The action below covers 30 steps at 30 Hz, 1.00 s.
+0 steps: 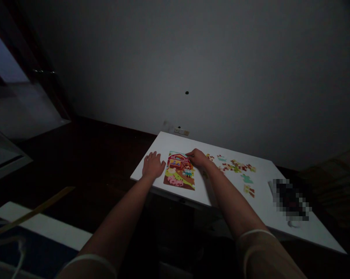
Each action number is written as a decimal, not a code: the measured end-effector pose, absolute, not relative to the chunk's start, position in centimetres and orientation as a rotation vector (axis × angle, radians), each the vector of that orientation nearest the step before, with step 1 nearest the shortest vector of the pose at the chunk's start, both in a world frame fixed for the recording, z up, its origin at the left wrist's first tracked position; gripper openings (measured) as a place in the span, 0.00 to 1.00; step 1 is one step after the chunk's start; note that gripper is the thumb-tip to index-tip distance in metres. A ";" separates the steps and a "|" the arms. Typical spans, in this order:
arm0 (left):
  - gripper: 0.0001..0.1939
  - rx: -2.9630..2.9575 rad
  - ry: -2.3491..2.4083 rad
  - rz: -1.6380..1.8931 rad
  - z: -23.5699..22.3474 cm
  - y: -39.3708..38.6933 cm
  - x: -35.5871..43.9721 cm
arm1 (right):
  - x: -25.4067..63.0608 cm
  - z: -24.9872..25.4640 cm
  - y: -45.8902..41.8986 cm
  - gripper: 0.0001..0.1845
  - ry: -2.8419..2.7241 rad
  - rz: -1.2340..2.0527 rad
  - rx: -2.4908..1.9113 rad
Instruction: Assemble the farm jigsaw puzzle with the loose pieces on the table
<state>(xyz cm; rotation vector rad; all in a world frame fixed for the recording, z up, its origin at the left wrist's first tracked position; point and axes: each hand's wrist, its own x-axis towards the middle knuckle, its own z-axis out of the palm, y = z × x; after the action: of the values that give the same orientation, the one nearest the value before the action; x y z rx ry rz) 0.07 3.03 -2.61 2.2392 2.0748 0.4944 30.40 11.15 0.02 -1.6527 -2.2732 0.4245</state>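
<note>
The left hand [153,165] lies open beside the farm jigsaw puzzle [178,171] on the white worktop [175,144]; the right hand [197,157] curls at its corner, any held piece hidden; loose pieces [235,166] lie nearby.

Farm-scene jigsaw puzzle [179,170] with red barn lies flat, mostly assembled, left hand [153,164] just beside its left edge, right hand [197,157] on its upper right. Loose pieces [235,167], red, green and teal, lie scattered right of the right hand.

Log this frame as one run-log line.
left hand: flat, beside farm jigsaw puzzle | right hand: on puzzle's top right corner | loose puzzle pieces: right of puzzle | surface: white table
</note>
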 end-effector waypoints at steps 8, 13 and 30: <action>0.30 2.243 2.064 0.506 -2.6 3.2 -0.1 | 37.3 1.6 6.5 0.27 -1.948 0.241 -1.685; 0.30 2.241 2.053 0.515 -2.1 3.3 -0.2 | 45.5 -0.4 -0.5 0.22 -1.680 0.221 -1.724; 0.34 2.437 1.631 0.714 -1.9 2.6 -1.6 | 50.5 -4.0 -10.0 0.19 -1.501 -0.161 -1.999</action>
<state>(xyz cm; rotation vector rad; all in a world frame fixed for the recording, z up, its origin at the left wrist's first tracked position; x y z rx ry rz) -1.60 2.60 -1.90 2.4373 1.6314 0.7136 50.52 -10.02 -3.97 -1.9991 -1.5009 -0.1613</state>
